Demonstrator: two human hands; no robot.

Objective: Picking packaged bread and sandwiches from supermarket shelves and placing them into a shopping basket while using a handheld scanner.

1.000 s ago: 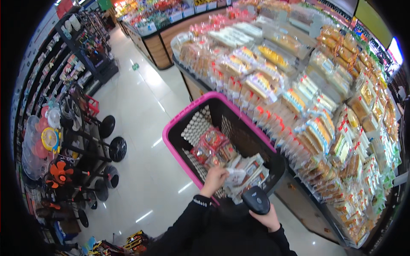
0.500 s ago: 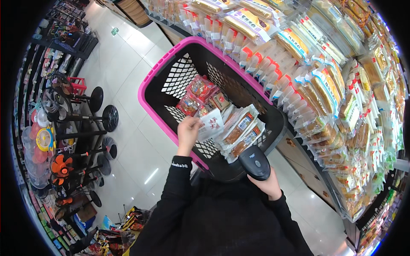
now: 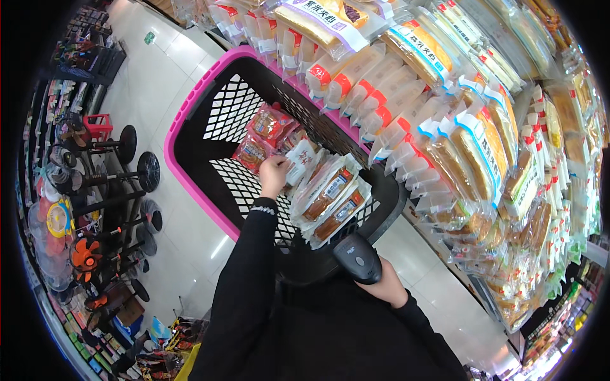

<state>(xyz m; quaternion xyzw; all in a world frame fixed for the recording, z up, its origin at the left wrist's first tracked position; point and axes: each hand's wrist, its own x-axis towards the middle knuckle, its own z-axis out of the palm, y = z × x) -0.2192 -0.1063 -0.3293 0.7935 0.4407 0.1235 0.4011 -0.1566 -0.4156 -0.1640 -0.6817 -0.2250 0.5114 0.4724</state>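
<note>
My left hand (image 3: 273, 176) is inside the black shopping basket with a pink rim (image 3: 175, 136), its fingers pinching a white packet with red print (image 3: 301, 160). Red-wrapped food packs (image 3: 270, 125) lie just beyond that hand, at the basket's far end. Nearer to me rest clear-wrapped bread packs with blue labels (image 3: 333, 190), stacked side by side. At the basket's near right corner, my right hand (image 3: 387, 287) is closed around a black handheld barcode scanner (image 3: 358, 258). The scanner's handle is mostly hidden beneath its head.
A display shelf piled with bagged bread (image 3: 476, 152) runs along the right, close against the basket. Standing fans (image 3: 86, 254) and a red stool (image 3: 97, 127) line the left side. Tiled floor (image 3: 171, 209) lies between. Colourful packages (image 3: 181, 333) sit at the lower left.
The view has shifted, so the basket appears further left and the bread shelf closer. My left hand has lowered the white packet deeper among the packs. The scanner stays in my right hand.
</note>
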